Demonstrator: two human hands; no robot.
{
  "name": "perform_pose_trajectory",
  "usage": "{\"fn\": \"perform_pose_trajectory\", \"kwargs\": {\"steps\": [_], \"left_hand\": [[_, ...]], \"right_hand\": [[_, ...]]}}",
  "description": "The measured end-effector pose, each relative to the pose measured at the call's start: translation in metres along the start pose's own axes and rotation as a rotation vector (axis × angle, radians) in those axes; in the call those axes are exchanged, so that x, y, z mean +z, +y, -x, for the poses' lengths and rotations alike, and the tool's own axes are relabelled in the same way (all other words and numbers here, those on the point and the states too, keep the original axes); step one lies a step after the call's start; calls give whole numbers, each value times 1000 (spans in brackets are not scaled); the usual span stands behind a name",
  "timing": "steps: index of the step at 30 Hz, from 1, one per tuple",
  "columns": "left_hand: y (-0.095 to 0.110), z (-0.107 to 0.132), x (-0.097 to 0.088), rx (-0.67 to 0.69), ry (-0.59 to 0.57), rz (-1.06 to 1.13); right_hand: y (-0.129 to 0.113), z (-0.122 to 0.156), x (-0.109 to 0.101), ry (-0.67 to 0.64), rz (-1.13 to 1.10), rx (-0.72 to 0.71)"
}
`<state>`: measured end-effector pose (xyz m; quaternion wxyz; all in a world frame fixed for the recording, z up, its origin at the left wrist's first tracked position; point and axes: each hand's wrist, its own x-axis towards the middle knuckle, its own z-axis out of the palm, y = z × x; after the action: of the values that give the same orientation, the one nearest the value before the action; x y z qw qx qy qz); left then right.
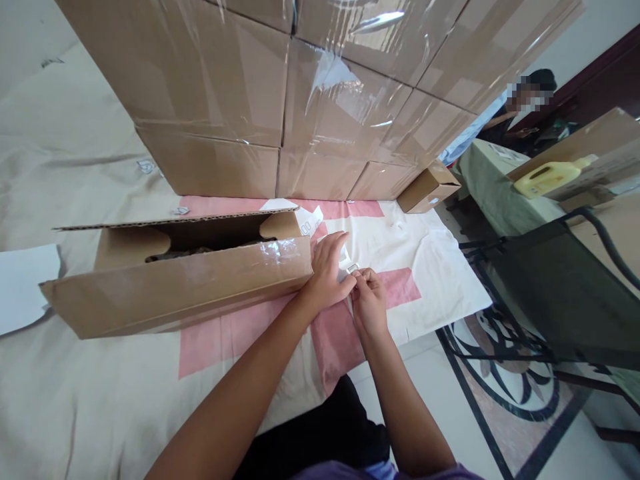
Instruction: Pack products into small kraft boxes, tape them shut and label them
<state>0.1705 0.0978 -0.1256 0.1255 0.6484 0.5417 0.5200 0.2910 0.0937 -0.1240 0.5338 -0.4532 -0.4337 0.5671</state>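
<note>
My left hand (327, 272) is beside the right end of an open cardboard box (200, 283), its fingers stretched out and its thumb reaching toward my right hand (370, 300). My right hand is closed in a pinch at the edge of a small white piece (353, 268), which looks like paper or a label. Part of that piece is hidden behind my left hand. The cardboard box lies with its flaps apart, and something dark shows inside. Behind my left fingers, a white printed sheet (311, 220) lies on the cloth.
Plastic-wrapped stacked cartons (325, 127) rise behind the open box. A small carton (429, 189) stands at their right. White paper (27, 287) lies at the left. A dark chair (575, 293), a yellow jug (553, 177) on another table and a person (523, 110) are at the right.
</note>
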Motion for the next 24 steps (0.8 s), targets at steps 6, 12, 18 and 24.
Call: {"fn": "perform_pose_trajectory", "kwargs": {"steps": [6,12,18,24], "left_hand": [[-2,1,1,14,25,-6],[-1,2,1,15,23,-12],[0,2,0,2,22,4],[0,1,0,1,23,2]], "right_hand": [[1,-1,-2,4,19,11],[1,-1,-3,-2,-33,23],[2,-1,-5,-31,-3,36],[1,4,-4,2,202,-13]]}}
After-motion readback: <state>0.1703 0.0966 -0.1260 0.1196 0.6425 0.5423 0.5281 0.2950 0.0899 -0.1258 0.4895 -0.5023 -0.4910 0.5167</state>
